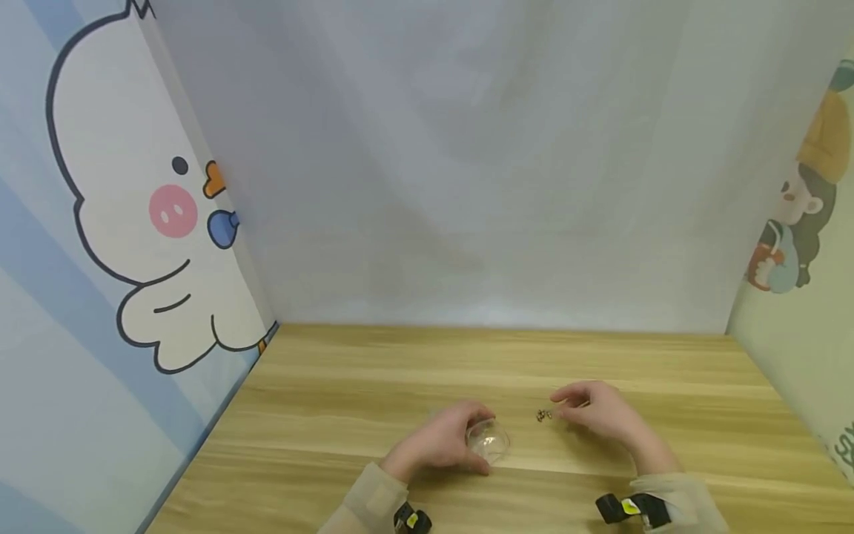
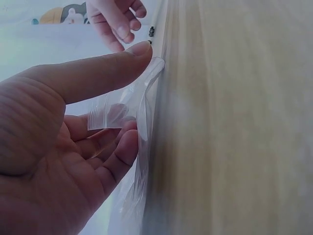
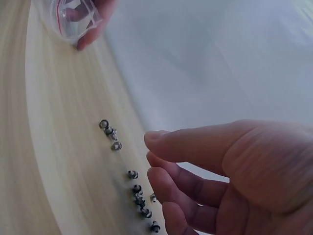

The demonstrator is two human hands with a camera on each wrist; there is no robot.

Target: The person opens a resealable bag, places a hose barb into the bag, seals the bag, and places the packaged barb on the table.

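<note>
Your left grip curls round a clear plastic bag on the counter; your right grip, slightly parted and empty, is just beside small metal parts.

Table: wood-grained, across the lower part of the head view.
Back sheet: plain grey-white, faintly creased, upper middle.
Left wall: pale, with light blue stripes, along the left edge.
Bird drawing: white, dark-outlined, pink cheek, orange beak, upper left.
Right wall: pale yellow-green, right edge.
Cartoon figure: dark-haired, upper right.
</note>
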